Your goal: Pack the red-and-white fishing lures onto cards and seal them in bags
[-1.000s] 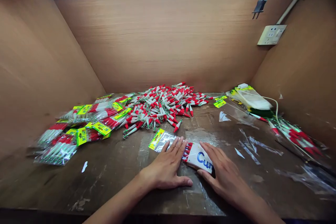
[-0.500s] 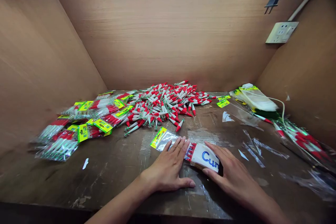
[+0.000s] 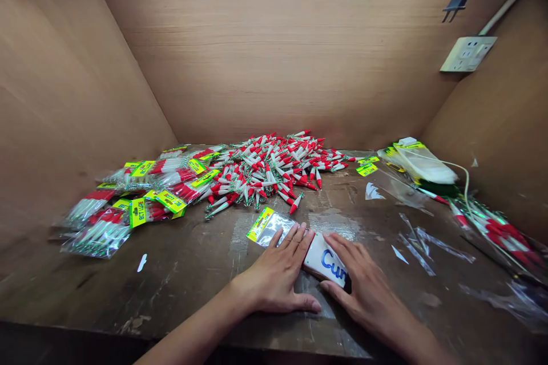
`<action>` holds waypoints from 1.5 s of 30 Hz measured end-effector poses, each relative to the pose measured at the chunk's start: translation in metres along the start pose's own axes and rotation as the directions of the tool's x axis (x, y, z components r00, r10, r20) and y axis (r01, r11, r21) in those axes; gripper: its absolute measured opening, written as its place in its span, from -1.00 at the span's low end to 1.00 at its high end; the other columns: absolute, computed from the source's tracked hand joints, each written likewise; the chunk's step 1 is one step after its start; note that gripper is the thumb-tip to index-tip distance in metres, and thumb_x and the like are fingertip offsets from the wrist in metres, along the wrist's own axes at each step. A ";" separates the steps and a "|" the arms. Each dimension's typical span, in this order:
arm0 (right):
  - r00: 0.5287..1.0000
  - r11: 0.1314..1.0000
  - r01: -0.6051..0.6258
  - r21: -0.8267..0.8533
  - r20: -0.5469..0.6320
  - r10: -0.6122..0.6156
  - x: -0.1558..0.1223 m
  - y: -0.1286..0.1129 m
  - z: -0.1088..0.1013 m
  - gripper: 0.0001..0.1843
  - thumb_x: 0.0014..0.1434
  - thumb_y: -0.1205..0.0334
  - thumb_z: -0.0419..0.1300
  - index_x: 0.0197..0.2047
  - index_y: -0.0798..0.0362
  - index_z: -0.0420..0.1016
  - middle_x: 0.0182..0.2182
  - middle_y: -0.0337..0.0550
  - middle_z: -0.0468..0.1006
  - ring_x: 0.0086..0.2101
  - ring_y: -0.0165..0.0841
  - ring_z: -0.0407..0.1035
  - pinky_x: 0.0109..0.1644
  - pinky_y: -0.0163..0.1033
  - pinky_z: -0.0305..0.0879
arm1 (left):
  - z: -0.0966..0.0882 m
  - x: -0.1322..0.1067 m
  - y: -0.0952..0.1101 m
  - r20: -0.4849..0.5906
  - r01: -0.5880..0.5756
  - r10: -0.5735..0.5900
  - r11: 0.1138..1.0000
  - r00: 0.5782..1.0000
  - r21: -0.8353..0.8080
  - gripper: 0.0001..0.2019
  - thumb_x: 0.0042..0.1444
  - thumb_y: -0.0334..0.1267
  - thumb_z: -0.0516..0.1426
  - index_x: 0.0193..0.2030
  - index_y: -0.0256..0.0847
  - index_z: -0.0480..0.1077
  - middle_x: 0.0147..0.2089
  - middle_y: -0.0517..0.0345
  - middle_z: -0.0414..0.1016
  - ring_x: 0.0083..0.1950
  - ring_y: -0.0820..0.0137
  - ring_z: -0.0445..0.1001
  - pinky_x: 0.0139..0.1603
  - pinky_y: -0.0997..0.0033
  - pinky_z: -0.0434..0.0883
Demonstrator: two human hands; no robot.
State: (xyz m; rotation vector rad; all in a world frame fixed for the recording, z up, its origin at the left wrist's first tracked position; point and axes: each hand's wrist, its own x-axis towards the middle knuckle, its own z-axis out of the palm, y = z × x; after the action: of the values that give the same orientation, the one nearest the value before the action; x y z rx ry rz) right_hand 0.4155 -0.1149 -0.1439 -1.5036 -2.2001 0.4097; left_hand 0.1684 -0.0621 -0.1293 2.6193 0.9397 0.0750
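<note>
My left hand (image 3: 276,276) lies flat with fingers stretched over a clear plastic bag with a yellow-green header (image 3: 262,226) on the worn wooden table (image 3: 184,274). My right hand (image 3: 363,282) rests with fingers extended on a white card with blue lettering (image 3: 326,260), pushing it toward the bag's mouth. The card sits between both hands. A large heap of red-and-white lures (image 3: 274,168) lies behind them.
Filled packets with yellow-green labels (image 3: 137,199) are stacked at the left. Empty clear bags (image 3: 422,239), a white charger with cable (image 3: 417,162) and more lures (image 3: 496,228) lie at the right. Brown board walls enclose the table; a wall socket (image 3: 468,53) hangs at upper right.
The white card has slid left under my left fingers; the red lure tips seen beside it earlier are now covered. Both hands have drawn closer together.
</note>
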 end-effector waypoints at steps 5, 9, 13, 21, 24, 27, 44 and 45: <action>1.000 1.000 0.023 0.002 0.006 -0.023 0.003 0.001 0.000 -0.34 0.22 0.12 0.27 0.38 -0.16 0.27 0.37 -0.06 0.22 0.27 -0.05 0.16 0.34 0.15 0.17 | -0.019 0.021 -0.011 0.054 -0.074 0.076 0.997 0.996 -0.025 0.22 0.04 0.43 0.13 0.55 -0.26 -0.42 0.57 -0.24 -0.41 0.56 -0.10 -0.38 0.47 -0.26 -0.22; 0.999 0.999 0.044 0.028 -0.032 -0.043 0.007 -0.003 -0.004 -0.41 0.21 0.13 0.28 0.30 -0.14 0.37 0.37 -0.05 0.20 0.30 -0.06 0.13 0.35 0.11 0.18 | -0.020 0.046 -0.018 0.045 -0.181 0.183 0.983 0.982 -0.033 0.22 -0.06 0.36 0.24 0.53 -0.35 -0.19 0.55 -0.35 -0.27 0.55 -0.15 -0.33 0.46 -0.27 -0.27; 0.990 0.994 0.108 0.022 -0.094 -0.106 0.011 -0.016 -0.019 -0.42 0.19 0.14 0.31 0.28 -0.17 0.39 0.37 -0.06 0.20 0.31 -0.03 0.14 0.34 0.13 0.21 | -0.012 0.057 -0.006 -0.061 -0.219 0.215 0.973 0.975 -0.069 0.03 -0.06 0.21 0.29 0.45 -0.28 0.04 0.45 -0.34 0.13 0.54 -0.16 -0.15 0.45 -0.31 -0.30; 0.777 0.957 0.249 0.151 -0.621 -0.105 0.023 -0.035 -0.093 -0.26 0.26 -0.02 0.24 0.42 -0.11 0.12 0.41 -0.01 0.10 0.36 0.06 0.04 0.35 0.24 0.15 | -0.108 0.032 0.008 -0.351 -0.317 0.134 0.781 0.926 -0.538 -0.17 -0.05 0.07 0.38 0.33 -0.16 0.25 0.25 -0.15 0.37 0.28 -0.08 0.31 0.34 -0.11 0.20; 0.717 0.946 0.252 0.205 -0.695 -0.041 0.027 -0.016 -0.085 -0.39 0.30 0.06 0.20 0.37 -0.10 0.20 0.34 0.02 0.22 0.26 0.01 0.22 0.26 0.19 0.27 | -0.136 0.017 -0.009 -0.428 -0.395 0.069 0.535 0.901 -0.747 -0.18 -0.02 0.16 0.34 0.32 -0.20 0.28 0.19 -0.17 0.43 0.28 -0.10 0.32 0.27 -0.09 0.31; 0.837 0.967 0.115 0.227 -0.546 0.028 0.030 0.009 -0.058 -0.36 0.30 0.07 0.21 0.39 -0.09 0.16 0.29 0.04 0.28 0.14 -0.05 0.34 0.24 0.16 0.30 | -0.130 0.007 -0.026 -0.406 -0.334 -0.016 0.536 0.914 -0.775 -0.14 -0.08 0.12 0.39 0.33 -0.17 0.27 0.16 -0.15 0.47 0.23 -0.08 0.38 0.26 -0.14 0.32; 0.929 0.901 0.192 0.389 -0.367 -0.039 0.063 -0.018 -0.073 -0.43 0.36 0.01 0.15 0.38 -0.16 0.19 0.22 -0.07 0.42 0.11 -0.17 0.38 0.18 -0.02 0.36 | -0.088 0.018 -0.015 -0.444 -0.455 0.127 0.077 0.887 -0.887 -0.22 -0.10 0.29 0.31 0.18 -0.15 0.40 0.19 -0.16 0.47 0.35 -0.21 0.28 0.35 -0.23 0.20; 0.907 0.910 0.220 0.351 -0.417 -0.058 0.065 -0.021 -0.076 -0.42 0.36 0.02 0.16 0.39 -0.15 0.17 0.24 -0.06 0.40 0.12 -0.16 0.37 0.20 0.00 0.34 | -0.089 0.014 -0.015 -0.507 -0.520 0.115 0.169 0.854 -0.838 -0.19 -0.15 0.27 0.36 0.18 -0.15 0.39 0.20 -0.17 0.45 0.36 -0.22 0.26 0.35 -0.23 0.19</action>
State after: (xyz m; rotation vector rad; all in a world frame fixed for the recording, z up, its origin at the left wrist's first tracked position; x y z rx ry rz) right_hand 0.4179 -0.0626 -0.0563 -1.0876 -1.7622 0.4219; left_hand 0.1554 -0.0150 -0.0520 1.4823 0.1472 0.9453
